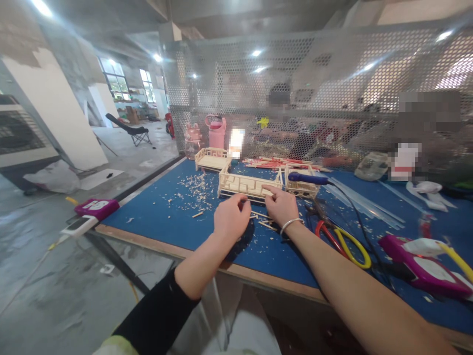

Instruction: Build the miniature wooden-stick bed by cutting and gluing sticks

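In the middle of the blue table stands a miniature sofa frame [248, 182] of pale wooden sticks. At its front edge is my left hand [232, 216], closed, its fingers curled and pressed together; what they hold, if anything, is hidden. My right hand [282, 204] pinches the sofa's front rail, index finger over the top and thumb in front. Two similar stick models stand close by: one bench-like model [212, 160] behind to the left, one smaller model [301, 187] to the right. A blue-handled hot tool [307, 178], perhaps a soldering iron or glue gun, rests across the smaller one.
Red-and-yellow-handled pliers [343, 244] and a purple power strip [424, 268] lie right. Clear plastic strips [364, 202] lie beyond. Wood scraps [199, 187] litter the blue tabletop [148, 212]. Pink bottles [217, 130] stand before a perforated metal screen [229, 74]; people sit behind it.
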A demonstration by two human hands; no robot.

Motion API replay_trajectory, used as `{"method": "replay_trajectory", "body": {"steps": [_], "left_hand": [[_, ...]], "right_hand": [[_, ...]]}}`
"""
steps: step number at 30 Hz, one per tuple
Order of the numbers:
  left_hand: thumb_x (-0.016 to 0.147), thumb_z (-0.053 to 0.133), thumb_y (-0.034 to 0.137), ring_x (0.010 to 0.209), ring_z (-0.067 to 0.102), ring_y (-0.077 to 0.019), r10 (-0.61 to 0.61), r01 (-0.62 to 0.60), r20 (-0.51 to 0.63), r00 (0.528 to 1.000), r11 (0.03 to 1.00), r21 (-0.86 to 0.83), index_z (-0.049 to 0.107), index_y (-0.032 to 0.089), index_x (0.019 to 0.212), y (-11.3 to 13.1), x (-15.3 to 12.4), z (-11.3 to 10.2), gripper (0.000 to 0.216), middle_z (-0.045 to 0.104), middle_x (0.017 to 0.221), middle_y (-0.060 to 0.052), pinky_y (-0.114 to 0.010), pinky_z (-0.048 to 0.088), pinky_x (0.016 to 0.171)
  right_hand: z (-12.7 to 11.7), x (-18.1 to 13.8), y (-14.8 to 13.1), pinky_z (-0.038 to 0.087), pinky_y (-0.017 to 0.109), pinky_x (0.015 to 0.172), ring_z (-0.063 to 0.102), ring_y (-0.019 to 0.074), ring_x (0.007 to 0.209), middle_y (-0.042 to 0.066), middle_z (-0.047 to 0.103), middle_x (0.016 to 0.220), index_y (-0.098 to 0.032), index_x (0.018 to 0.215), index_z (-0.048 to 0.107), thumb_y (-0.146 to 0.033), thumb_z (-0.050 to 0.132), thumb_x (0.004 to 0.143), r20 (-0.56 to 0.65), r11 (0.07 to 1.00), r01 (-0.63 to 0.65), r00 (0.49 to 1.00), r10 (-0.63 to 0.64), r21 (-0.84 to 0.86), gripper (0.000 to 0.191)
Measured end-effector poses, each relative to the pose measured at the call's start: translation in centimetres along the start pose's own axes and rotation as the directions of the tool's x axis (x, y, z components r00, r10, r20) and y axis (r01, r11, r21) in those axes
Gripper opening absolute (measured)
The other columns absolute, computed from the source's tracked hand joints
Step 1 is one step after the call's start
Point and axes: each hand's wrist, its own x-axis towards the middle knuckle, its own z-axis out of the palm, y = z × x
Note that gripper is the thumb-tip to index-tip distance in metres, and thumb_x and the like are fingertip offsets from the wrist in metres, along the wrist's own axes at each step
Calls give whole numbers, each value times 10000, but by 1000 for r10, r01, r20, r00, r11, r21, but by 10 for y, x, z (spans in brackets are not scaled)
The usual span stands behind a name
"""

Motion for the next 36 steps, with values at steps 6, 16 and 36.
{"method": "replay_trajectory", "body": {"steps": [6, 16, 36], "left_hand": [[593, 520, 65, 1131, 487, -233, 562, -569, 125, 817, 822, 17, 432, 167, 1287, 13, 83, -37, 707, 550, 1248, -92, -361, 369, 974], [557, 619, 129, 860, 616, -163, 281, -436, 848, 450, 897, -66, 325, 127, 1361, 46, 149, -10, 856, 684, 1004, -86, -252, 456, 721], [629, 620, 113, 758, 596, -143, 379, -610, 753, 538, 792, 36, 450, 125, 1281, 36, 136, 6, 675, 683, 830, -29, -214, 396, 659]], "right_hand": [[-1, 0, -2, 403, 270, 578, 486, 155, 467, 19, 621, 521, -187, 1010, 707, -202, 394, 683, -2, 1000, 5, 1000, -5, 0, 453], [0, 3, -1, 426, 261, 623, 563, 163, 533, 45, 702, 665, -194, 1012, 708, -179, 408, 692, -7, 999, 18, 1000, -19, -31, 439], [-1, 3, -1, 413, 261, 580, 553, 167, 516, 31, 674, 605, -206, 1051, 685, -185, 405, 689, -33, 1000, 25, 999, -26, -15, 457]]}}
